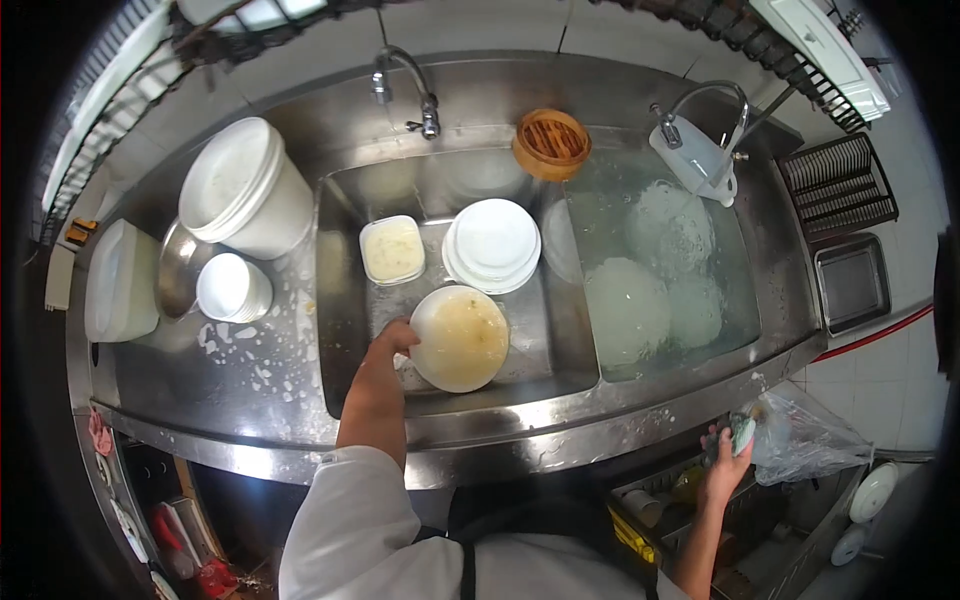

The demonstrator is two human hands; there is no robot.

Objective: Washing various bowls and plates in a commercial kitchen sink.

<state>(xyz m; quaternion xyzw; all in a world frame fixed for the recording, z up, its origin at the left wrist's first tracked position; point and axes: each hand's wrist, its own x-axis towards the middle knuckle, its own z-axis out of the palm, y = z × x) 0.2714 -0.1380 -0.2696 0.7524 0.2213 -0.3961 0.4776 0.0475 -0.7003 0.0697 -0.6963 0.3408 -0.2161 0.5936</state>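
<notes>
My left hand [396, 337] grips the left rim of a white dish [459, 339] coated with yellowish liquid, low in the left sink basin [551, 352]. Behind that dish stands a stack of white plates [497, 244]. To its left is a square white container [393, 250] with pale yellow contents. Out past the counter's front edge, my right hand [726, 463] holds a green and white scrubbing pad [741, 435] beside a clear plastic bag [806, 439]. The pad is partly hidden by my fingers.
Water fills the right basin [739, 300], with round white dishes [628, 311] submerged. A bamboo steamer [552, 145] sits on the divider's back end. Two faucets [427, 112] arch over the sink. A lidded white bucket [247, 195] and stacked white cups [234, 288] stand on the left counter.
</notes>
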